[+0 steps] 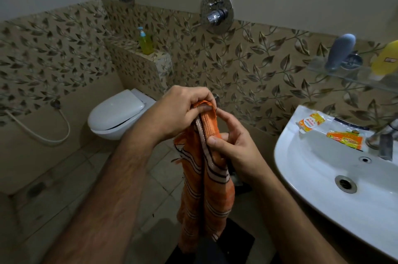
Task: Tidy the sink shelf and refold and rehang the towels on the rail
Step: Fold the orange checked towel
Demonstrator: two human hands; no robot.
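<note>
An orange towel [212,186] with white and dark stripes hangs down in front of me, folded lengthwise. My left hand [183,111] grips its top edge, fingers curled over the fold. Just below, my right hand [233,145] pinches the towel's side between thumb and fingers. At the far right a glass shelf [336,73] carries a grey bottle [340,51] lying tilted and a yellow bottle [386,59]. No towel rail shows in this view.
A white sink [305,184] at the right holds two orange sachets [310,122] [344,142] on its rim near the tap [383,143]. A toilet [117,113] stands at the left, a green soap dispenser [145,42] on the ledge behind it. A dark mat lies on the floor below.
</note>
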